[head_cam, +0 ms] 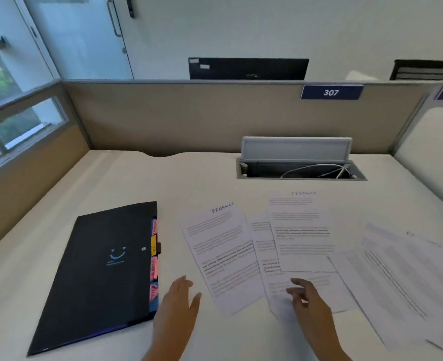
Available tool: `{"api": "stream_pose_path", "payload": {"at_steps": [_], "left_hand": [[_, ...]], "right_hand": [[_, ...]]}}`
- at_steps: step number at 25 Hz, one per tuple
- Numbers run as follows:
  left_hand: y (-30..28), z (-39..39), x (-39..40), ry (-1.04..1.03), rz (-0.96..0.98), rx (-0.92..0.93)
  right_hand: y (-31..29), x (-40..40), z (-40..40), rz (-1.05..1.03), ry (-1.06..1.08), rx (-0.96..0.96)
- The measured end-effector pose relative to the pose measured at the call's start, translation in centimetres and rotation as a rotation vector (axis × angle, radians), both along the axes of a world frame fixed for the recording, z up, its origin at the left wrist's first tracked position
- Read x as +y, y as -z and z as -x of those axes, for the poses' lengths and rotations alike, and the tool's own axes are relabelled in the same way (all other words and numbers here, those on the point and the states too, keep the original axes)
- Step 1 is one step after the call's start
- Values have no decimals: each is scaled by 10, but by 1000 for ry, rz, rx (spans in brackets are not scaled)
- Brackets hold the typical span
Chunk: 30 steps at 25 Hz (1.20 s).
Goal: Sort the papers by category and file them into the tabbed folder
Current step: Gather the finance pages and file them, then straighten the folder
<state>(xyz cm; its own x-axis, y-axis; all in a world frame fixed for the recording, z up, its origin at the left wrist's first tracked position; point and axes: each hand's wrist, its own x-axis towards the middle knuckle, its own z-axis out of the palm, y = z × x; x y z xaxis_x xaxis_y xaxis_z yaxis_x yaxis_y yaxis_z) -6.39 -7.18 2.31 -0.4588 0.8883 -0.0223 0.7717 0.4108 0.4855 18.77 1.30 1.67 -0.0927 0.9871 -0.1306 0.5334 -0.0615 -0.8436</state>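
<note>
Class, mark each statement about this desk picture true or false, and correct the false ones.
1. The black folder lies closed on the desk, left of the papers. True.
2. The left hand grips a sheet. False: it is open, between folder and papers, holding nothing.
3. Two sheets show a handwritten "FINANCE" heading. True.
4. The right hand is over the folder. False: it is over the spread papers.
5. The cable hatch at the back of the desk is closed. False: its lid stands open, cables showing.

Single head-worn view, forward and down over the desk (59, 269), close above both hands.
</note>
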Motion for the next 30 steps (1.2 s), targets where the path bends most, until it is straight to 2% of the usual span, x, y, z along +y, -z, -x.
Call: {"api": "stream_pose_path", "payload": {"at_steps": [1, 3, 5, 7, 11, 13, 20, 24, 26, 30], "left_hand": [[4, -14, 5, 63, -22, -12], [16, -39, 18, 223, -54, 82], [31, -61, 34, 382, -60, 193], [42, -73, 45, 434, 8, 305], [66, -79, 51, 446, 108, 313], [73, -78, 48, 463, 22, 306], [79, -80, 47, 430, -55, 316], [75, -80, 45, 394, -77, 322], [76, -79, 44, 390, -76, 319], [70, -80, 47, 349, -130, 253]], "right_hand": [[-1, 1, -10, -37, 32, -16], [3, 4, -34, -70, 98, -113], [11, 6, -63, -41, 122, -337], [18, 4, -86, 43, 149, -524], [25, 1, -116, 113, 195, -691], [30, 4, -122, 100, 144, -702], [39, -3, -107, -87, 76, -672], [33, -5, -99, -81, 165, -662], [29, -5, -102, -159, 207, -657], [8, -3, -112, -254, 185, -490]]}}
